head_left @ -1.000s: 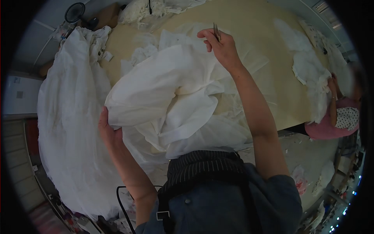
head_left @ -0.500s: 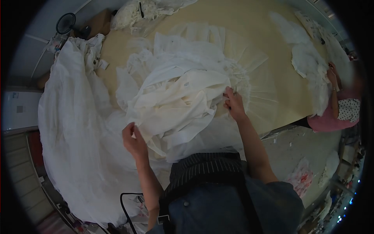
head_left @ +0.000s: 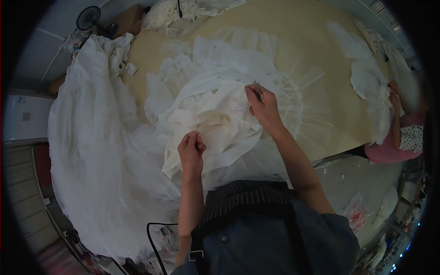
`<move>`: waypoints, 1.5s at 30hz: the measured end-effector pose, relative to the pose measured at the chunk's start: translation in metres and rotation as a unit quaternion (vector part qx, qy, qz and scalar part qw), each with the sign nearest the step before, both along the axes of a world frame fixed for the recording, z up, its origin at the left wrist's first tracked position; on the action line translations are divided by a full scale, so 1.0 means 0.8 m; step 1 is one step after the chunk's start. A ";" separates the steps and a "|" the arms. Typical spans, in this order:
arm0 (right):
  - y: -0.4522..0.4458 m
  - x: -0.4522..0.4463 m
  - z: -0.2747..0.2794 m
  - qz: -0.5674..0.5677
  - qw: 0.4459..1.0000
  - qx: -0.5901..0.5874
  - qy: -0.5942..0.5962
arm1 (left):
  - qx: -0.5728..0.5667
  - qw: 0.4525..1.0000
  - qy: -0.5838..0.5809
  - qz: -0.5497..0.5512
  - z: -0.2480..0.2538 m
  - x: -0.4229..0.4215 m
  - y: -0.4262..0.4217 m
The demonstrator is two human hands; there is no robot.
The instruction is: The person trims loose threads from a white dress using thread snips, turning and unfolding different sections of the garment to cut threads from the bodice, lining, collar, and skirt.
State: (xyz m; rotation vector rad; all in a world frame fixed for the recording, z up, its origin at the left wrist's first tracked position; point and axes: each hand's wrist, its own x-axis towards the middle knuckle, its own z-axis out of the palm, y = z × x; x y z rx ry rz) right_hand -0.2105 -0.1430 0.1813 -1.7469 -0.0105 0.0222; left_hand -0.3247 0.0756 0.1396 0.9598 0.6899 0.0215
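A heap of white and cream fabric (head_left: pixel 215 107) with sheer ruffled layers lies on the tan table (head_left: pixel 339 105). My left hand (head_left: pixel 191 147) is closed at the near side of the heap, fingertips pinched on the cream cloth. Further right, my right hand (head_left: pixel 263 104) pinches the upper right edge of the same fabric. Small metal scissors (head_left: pixel 258 87) stick out from between its fingers, blades pointing up and away. The cream layers lie folded and crumpled between both hands.
A large white tulle garment (head_left: pixel 96 151) hangs over the left side. At the back are a fan (head_left: pixel 88 18), a cardboard box (head_left: pixel 126 20) and a bag of white scraps (head_left: pixel 172 16). On the right, a person in pink (head_left: pixel 394 142) handles white fabric (head_left: pixel 366 80).
The lifted cloth came down onto the heap. My left hand moved right and inward to its near side. My right hand came down to the fabric, then shifted slightly left and up.
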 end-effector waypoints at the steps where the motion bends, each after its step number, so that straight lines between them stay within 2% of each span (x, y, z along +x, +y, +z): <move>1: -0.020 -0.012 -0.031 -0.007 0.999 -0.015 0.039 | 0.044 0.999 0.022 0.019 -0.007 -0.010 0.004; 3: -0.042 -0.034 -0.065 -0.044 0.995 0.000 0.091 | 0.216 0.976 -0.017 -0.032 -0.015 -0.015 -0.004; 5: -0.052 -0.049 -0.073 -0.103 0.986 0.060 0.121 | 0.385 0.913 -0.055 -0.127 -0.001 -0.009 -0.032; 8: -0.015 -0.044 -0.051 -0.105 0.978 0.121 0.132 | 0.474 0.848 -0.179 -0.157 0.009 0.017 -0.087; 9: 0.011 -0.044 -0.033 -0.009 0.982 0.125 0.144 | 0.524 0.805 -0.228 -0.159 -0.008 0.030 -0.097; 10: 0.030 -0.044 -0.019 0.087 0.976 0.129 0.155 | 0.419 0.865 -0.189 -0.198 -0.005 0.031 -0.095; 11: 0.033 -0.039 -0.031 0.154 0.987 0.035 0.013 | 0.315 0.913 -0.137 -0.221 -0.001 0.033 -0.092; 13: 0.014 -0.039 -0.029 0.037 0.996 0.074 0.041 | 0.372 0.900 -0.145 -0.174 0.008 0.033 -0.052; 15: -0.029 -0.036 -0.058 -0.097 0.989 0.081 0.083 | 0.240 0.962 -0.112 -0.069 0.011 0.023 -0.018; 17: -0.064 -0.049 -0.079 -0.134 0.986 -0.013 0.098 | 0.040 0.997 -0.067 0.015 -0.001 0.008 0.015; 18: -0.072 -0.054 -0.088 -0.153 0.981 -0.061 0.104 | -0.001 0.997 -0.059 0.041 -0.023 0.000 0.031; 21: -0.064 -0.069 -0.132 -0.073 0.959 0.126 0.243 | -0.037 0.994 -0.016 0.100 -0.036 -0.009 0.036; 24: -0.040 -0.069 -0.142 -0.022 0.934 0.231 0.270 | 0.014 0.997 0.005 0.074 -0.052 -0.018 0.045; 25: -0.036 -0.069 -0.139 -0.020 0.944 0.211 0.252 | 0.169 0.985 0.035 0.015 -0.051 -0.023 0.051; 26: -0.033 -0.066 -0.127 -0.019 0.953 0.191 0.233 | 0.318 0.945 0.064 -0.047 -0.048 -0.025 0.060; 27: -0.031 -0.066 -0.117 -0.020 0.962 0.170 0.212 | 0.458 0.878 0.090 -0.110 -0.044 -0.027 0.065; 28: -0.031 -0.068 -0.109 -0.029 0.966 0.147 0.210 | 0.593 0.799 0.056 -0.085 -0.034 -0.028 0.062; 30: -0.034 -0.071 -0.097 -0.048 0.973 0.097 0.205 | 0.811 0.585 -0.018 -0.029 0.000 -0.026 0.039; 32: -0.038 -0.083 -0.092 -0.041 0.968 0.090 0.232 | 0.593 0.799 -0.051 -0.078 0.030 -0.022 0.000; 33: -0.040 -0.091 -0.090 -0.037 0.965 0.088 0.245 | 0.462 0.879 -0.066 -0.100 0.038 -0.022 -0.021; 34: -0.040 -0.099 -0.089 -0.023 0.966 0.063 0.248 | 0.393 0.905 -0.065 -0.147 0.039 -0.023 -0.038; 35: -0.040 -0.109 -0.089 -0.009 0.967 0.040 0.250 | 0.322 0.925 -0.065 -0.192 0.040 -0.023 -0.054; 39: -0.021 -0.132 -0.094 0.057 0.984 -0.025 0.168 | 0.238 0.943 -0.011 -0.234 -0.001 -0.021 -0.082; 42: -0.014 -0.138 -0.098 0.023 0.993 -0.056 0.102 | 0.200 0.952 -0.029 -0.230 -0.030 -0.024 -0.085; 45: -0.011 -0.150 -0.102 0.008 0.999 -0.033 0.036 | 0.114 0.964 0.013 -0.241 -0.029 -0.022 -0.086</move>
